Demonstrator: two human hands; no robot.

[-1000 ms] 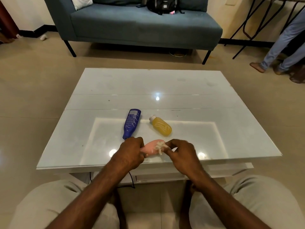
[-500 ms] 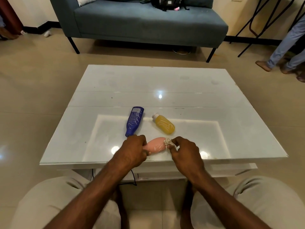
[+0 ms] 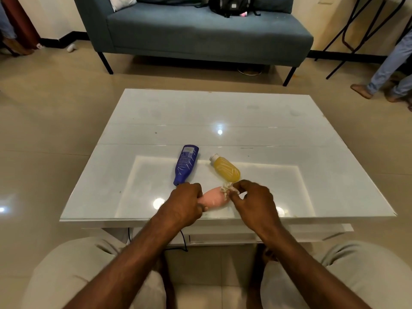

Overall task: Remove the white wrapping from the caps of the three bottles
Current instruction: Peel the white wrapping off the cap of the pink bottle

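Observation:
A pink bottle lies near the front edge of the white glass table. My left hand grips its base end. My right hand pinches the white wrapping, a crumpled wad at the bottle's cap end. Behind them a blue bottle lies flat, its cap end hidden behind my left hand. A yellow bottle lies to the right of the blue one, its white-covered cap pointing away from me.
A blue-grey sofa with a black backpack stands behind the table. Another person's legs are on the floor at the far right, beside black metal stool legs. My knees are just below the table's front edge.
The wad of white wrapping under my right fingers has shifted up and to the right along the pink bottle's cap end. My left hand keeps its grip on the bottle.

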